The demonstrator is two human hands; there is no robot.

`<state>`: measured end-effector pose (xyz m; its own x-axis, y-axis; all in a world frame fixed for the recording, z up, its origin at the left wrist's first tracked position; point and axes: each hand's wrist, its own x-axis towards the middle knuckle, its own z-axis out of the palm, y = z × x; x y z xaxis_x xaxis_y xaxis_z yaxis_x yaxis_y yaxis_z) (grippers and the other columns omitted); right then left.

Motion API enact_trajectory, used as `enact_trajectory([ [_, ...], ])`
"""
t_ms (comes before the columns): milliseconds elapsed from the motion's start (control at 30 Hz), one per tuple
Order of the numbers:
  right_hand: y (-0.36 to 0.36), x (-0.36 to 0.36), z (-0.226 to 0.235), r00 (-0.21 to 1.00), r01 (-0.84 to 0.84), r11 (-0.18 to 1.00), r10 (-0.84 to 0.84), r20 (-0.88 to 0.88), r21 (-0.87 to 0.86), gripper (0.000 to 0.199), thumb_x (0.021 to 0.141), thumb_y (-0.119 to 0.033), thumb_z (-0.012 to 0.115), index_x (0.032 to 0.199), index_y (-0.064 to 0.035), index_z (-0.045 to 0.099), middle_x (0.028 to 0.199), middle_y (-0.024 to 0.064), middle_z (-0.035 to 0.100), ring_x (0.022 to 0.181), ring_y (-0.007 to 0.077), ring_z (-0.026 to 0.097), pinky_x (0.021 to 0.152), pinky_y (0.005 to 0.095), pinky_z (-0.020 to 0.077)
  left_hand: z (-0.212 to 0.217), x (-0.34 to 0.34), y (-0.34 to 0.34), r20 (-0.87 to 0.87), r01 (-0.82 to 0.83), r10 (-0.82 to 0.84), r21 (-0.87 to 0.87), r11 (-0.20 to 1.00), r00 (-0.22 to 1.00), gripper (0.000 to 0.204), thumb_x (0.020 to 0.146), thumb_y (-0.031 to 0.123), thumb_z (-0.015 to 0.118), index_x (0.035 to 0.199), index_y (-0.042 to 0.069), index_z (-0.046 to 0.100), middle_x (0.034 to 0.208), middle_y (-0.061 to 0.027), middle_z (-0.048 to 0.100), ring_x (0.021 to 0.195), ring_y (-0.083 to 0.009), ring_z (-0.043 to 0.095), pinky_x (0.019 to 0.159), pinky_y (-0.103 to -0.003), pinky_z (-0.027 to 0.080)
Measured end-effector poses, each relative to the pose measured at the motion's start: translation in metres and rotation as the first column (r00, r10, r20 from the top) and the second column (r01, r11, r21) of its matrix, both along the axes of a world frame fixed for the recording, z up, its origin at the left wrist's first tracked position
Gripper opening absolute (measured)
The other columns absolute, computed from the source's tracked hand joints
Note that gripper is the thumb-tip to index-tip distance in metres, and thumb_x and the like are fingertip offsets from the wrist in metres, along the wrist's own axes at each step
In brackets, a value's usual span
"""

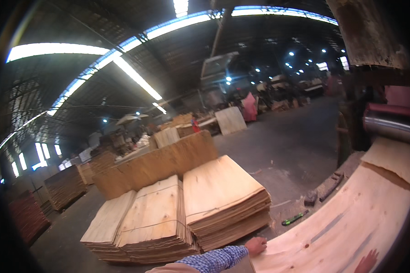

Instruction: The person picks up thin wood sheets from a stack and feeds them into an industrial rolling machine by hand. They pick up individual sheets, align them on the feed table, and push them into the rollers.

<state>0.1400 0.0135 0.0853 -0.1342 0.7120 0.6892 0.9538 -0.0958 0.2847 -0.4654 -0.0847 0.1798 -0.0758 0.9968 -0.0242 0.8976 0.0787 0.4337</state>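
A broad, pale wood veneer sheet (332, 227) with knots and dark splits spreads in front of me at the lower right. My left hand (257, 246), below a blue checked sleeve, is closed at the sheet's left edge, its fingertips partly hidden. Flat on the sheet near the lower edge of view lies my right hand (367, 262), fingers stretched out and only partly in the picture. Another veneer piece (392, 157) with a ragged edge overlaps the sheet's far end, beneath a shiny metal roller (388, 122).
A green-and-black utility knife (294, 218) lies beside the sheet, near dark blocks (310, 199). Several veneer stacks (225, 191) stand to the left, some tied, before an upright wooden board (155, 166). A machine frame (351, 123) rises at the right.
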Motion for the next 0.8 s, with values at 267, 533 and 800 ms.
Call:
enact_trajectory([
  [267, -0.180, -0.120, 0.040, 0.852, -0.208, 0.865, -0.069, -0.520, -0.456, 0.051, 0.089, -0.028, 0.058, 0.135, -0.0068, 0.052, 0.143, 0.0180, 0.046, 0.138, 0.0378, 0.035, 0.112, 0.0549, 0.0239, 0.033, -0.019, -0.034, 0.940, 0.000, 0.337, -0.338, 0.941, 0.042, 0.034, 0.100, 0.029, 0.050, 0.106, 0.000, 0.066, 0.106, -0.0091, 0.070, 0.097, -0.0208, 0.067, 0.085, -0.035, 0.054],
  [533, -0.293, -0.150, 0.091, 0.825, -0.293, 0.736, -0.129, -0.551, -0.611, 0.076, 0.078, -0.051, 0.070, 0.138, -0.0094, 0.049, 0.148, 0.0158, 0.042, 0.138, 0.0389, 0.035, 0.110, 0.0573, 0.0267, -0.039, 0.074, -0.049, 0.841, 0.271, 0.483, -0.419, 0.867, -0.243, 0.050, 0.100, 0.023, 0.052, 0.144, 0.007, 0.035, 0.146, -0.0132, 0.044, 0.129, -0.0348, 0.049, 0.106, -0.056, 0.042],
  [800, -0.306, -0.116, 0.152, 0.851, -0.201, 0.796, -0.147, -0.504, -0.571, 0.093, 0.056, -0.014, 0.075, 0.143, -0.0086, 0.042, 0.145, 0.0158, 0.043, 0.134, 0.0408, 0.039, 0.108, 0.0532, 0.0336, 0.078, 0.119, -0.063, 0.864, 0.309, 0.272, -0.145, 0.940, -0.423, 0.064, 0.089, 0.006, 0.056, 0.147, 0.006, 0.030, 0.147, -0.0156, 0.043, 0.136, -0.0333, 0.042, 0.115, -0.052, 0.033],
])
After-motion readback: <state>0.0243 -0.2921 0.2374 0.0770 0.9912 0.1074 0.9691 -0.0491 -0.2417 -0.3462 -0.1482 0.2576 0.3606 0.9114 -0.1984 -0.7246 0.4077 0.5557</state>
